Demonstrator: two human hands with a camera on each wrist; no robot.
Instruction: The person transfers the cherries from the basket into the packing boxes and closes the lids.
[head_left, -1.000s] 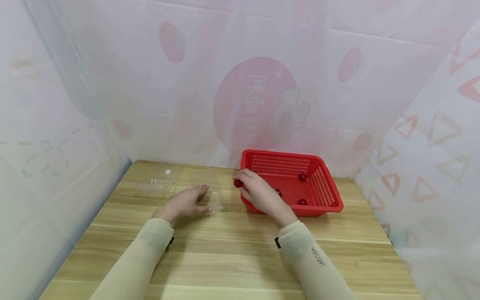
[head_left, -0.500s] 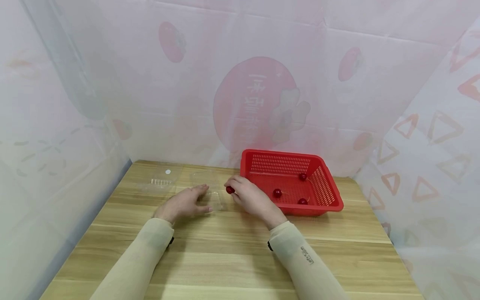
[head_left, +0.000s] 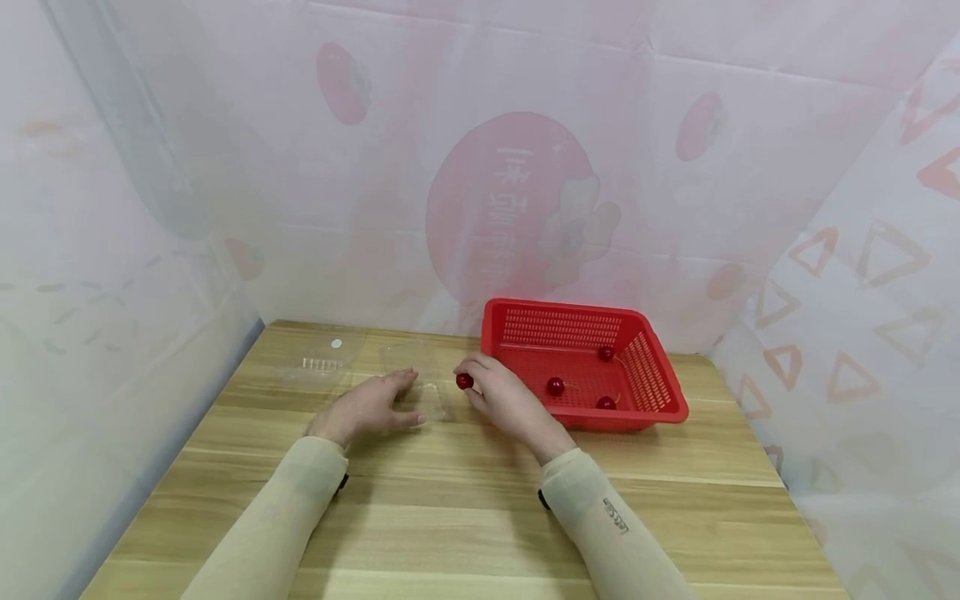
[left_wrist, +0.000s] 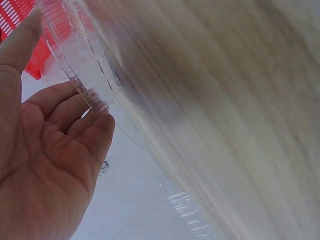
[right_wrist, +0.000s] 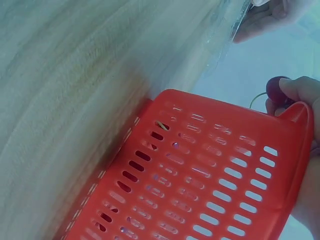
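Watching from the room. Right hand [head_left: 510, 404] pinches one cherry [head_left: 464, 381] at the fingertips, between the red basket [head_left: 562, 327] and the clear plastic box [left_wrist: 102, 65]. The stem shows in the right wrist view. Left hand [head_left: 363, 407] is spread: thumb well apart from the fingers, some fingers touching the box's side, no real grip on it.

Main risk: cherry slips. Smooth round skin, small contact patch; lose it here and it likely rolls across the bench [head_left: 450, 517].

Second: the box skids or tips. Looks thin and light, only loosely steadied, so a knock from either hand could shift it.

Third: misjudged rim. Walls are nearly invisible from above (I can't tell from here how its lid sits), so cherry or stem could catch the edge.

Also, the right wrist is close by the basket's near corner; a careless swing back could bump it and set the three loose cherries [head_left: 555, 386] inside rolling.
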